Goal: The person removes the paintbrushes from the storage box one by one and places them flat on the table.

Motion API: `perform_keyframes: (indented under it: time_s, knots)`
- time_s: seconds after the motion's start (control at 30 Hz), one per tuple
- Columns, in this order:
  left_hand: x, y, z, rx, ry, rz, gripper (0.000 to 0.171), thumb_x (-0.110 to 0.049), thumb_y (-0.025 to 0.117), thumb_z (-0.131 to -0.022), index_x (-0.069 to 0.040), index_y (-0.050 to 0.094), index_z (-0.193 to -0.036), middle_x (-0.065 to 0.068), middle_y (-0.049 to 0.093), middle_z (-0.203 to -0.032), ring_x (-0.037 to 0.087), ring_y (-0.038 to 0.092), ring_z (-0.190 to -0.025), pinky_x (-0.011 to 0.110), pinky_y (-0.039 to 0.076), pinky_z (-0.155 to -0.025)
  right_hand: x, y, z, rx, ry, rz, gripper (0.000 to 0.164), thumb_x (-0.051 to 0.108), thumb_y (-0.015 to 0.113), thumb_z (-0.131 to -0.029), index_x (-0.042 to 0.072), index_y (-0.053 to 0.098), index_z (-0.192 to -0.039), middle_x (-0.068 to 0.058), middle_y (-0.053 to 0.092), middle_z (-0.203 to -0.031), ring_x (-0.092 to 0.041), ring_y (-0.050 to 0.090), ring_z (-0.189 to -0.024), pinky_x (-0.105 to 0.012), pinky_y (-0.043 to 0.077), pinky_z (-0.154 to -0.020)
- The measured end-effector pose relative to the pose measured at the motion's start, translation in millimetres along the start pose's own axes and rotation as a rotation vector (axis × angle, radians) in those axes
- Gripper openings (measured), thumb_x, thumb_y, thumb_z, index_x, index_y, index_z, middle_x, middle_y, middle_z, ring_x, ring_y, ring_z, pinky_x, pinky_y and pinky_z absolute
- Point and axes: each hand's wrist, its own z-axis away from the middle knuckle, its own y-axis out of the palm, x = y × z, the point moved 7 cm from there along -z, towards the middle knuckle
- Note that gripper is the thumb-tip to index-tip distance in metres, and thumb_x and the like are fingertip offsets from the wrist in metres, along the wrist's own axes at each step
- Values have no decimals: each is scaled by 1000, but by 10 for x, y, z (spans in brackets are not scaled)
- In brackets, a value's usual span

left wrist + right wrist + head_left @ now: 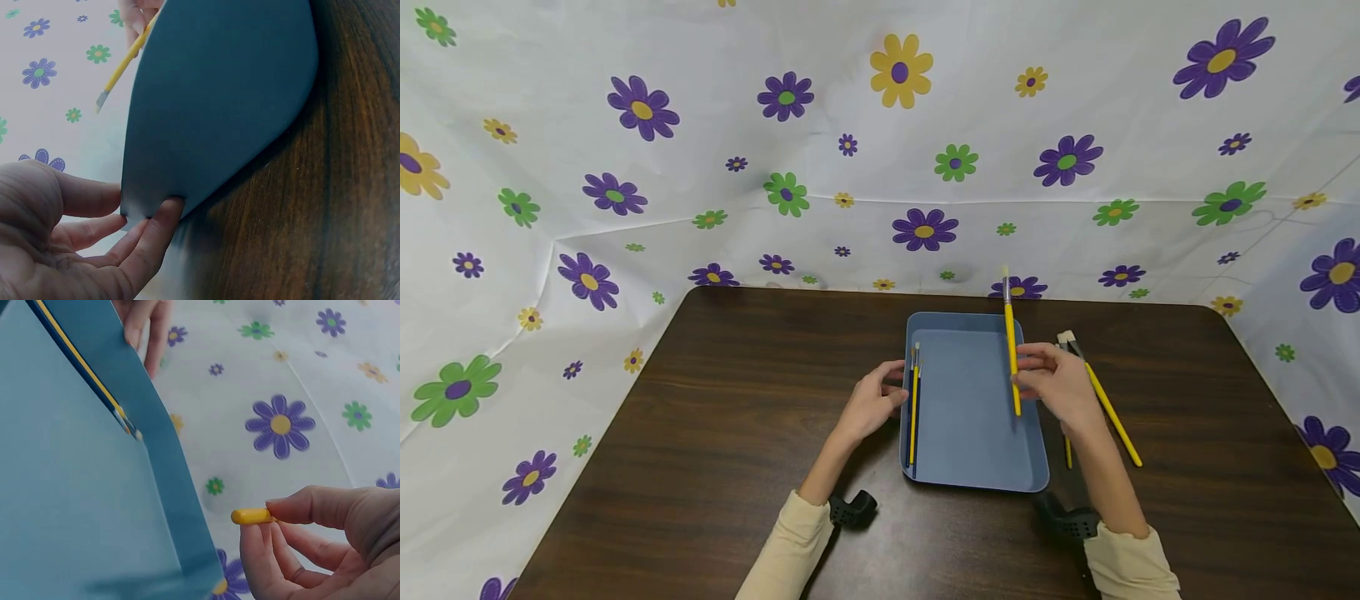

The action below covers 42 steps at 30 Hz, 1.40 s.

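Note:
My right hand (pixel 1062 385) pinches a yellow-handled paintbrush (pixel 1010 333) near the end of its handle, above the right side of a blue-grey tray (pixel 970 417). The brush stands with its bristles pointing away; in the right wrist view only the yellow handle end (pixel 251 516) shows between thumb and fingers. My left hand (pixel 871 404) holds the tray's left wall, its thumb at the rim and its fingertips against the outside in the left wrist view. Several thin paintbrushes (pixel 914 417), yellow and dark blue, lie lengthwise inside along the tray's left wall.
On the dark wooden table (pixel 760 400), right of the tray, lie a flat yellow paintbrush (pixel 1112 408) and another brush (pixel 1068 450) partly hidden by my right hand. A flower-patterned white cloth (pixel 835 108) hangs behind the table and along its sides.

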Motion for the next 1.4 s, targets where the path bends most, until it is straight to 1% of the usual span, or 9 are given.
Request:
perform_keyframes:
  time_s: [0.13,0.33,0.43,0.53,0.7,0.9,1.03,1.27,1.4]
  knots:
    - [-2,3,5,1,0,4,48,3,59,-99,3,53,-146,25,59,-135,34,69,-107,43,62,-73,-21,-135,-1,-24,-10,19,44,-2,67,-97,-15,55,-137,-27,62,-113,-1,66,-75,-24,61,-68]
    - [3,2,8,2,-3,9,48,3,59,-99,3,52,-146,26,59,-134,33,69,-106,43,62,-74,-43,-393,32,-101,-38,168,41,0,68,-96,-14,58,-134,-30,64,-114,-3,65,-74,-19,59,-66]
    - [9,3,7,1,-5,12,48,3,59,-99,3,52,-146,26,59,-134,33,68,-106,44,62,-74,-69,-518,46,-136,-49,236,38,-1,68,-96,-14,60,-131,-30,65,-112,-8,67,-74,-19,59,-65]
    - [16,3,6,0,-8,12,48,3,59,-99,3,52,-146,26,59,-134,33,68,-106,44,62,-75,-104,-618,56,-145,-57,284,36,-3,67,-96,-15,61,-130,-31,66,-110,-15,69,-76,-20,59,-64]
    - [23,2,5,-5,-12,12,48,4,59,-98,3,52,-146,26,59,-134,33,69,-106,45,62,-76,-198,-760,63,-141,-32,336,35,-2,66,-98,-17,59,-129,-33,66,-111,-21,70,-79,-19,58,-62]
    - [23,6,1,-7,-17,8,48,4,59,-99,3,52,-147,26,59,-135,33,68,-107,44,62,-76,-341,-924,75,-147,34,386,34,-2,66,-97,-18,59,-127,-31,67,-106,-22,69,-76,-26,61,-62]
    - [28,9,-8,-9,-18,5,48,3,59,-99,3,52,-146,25,59,-135,33,68,-106,43,62,-76,-465,-1032,82,-108,66,429,34,-3,65,-96,-20,58,-125,-29,68,-102,-23,68,-75,-30,61,-61]
    - [27,2,-13,-9,-8,7,48,4,59,-98,4,52,-146,26,59,-134,34,69,-106,43,62,-75,-646,-1211,96,48,104,508,33,-7,63,-95,-24,54,-123,-25,66,-94,-26,67,-76,-36,62,-64]
    - [25,-4,-15,-8,-8,15,48,4,59,-98,4,52,-146,26,59,-134,35,69,-107,43,62,-75,-732,-1268,90,104,129,528,31,-7,62,-96,-25,55,-121,-21,66,-92,-26,66,-79,-37,62,-65]
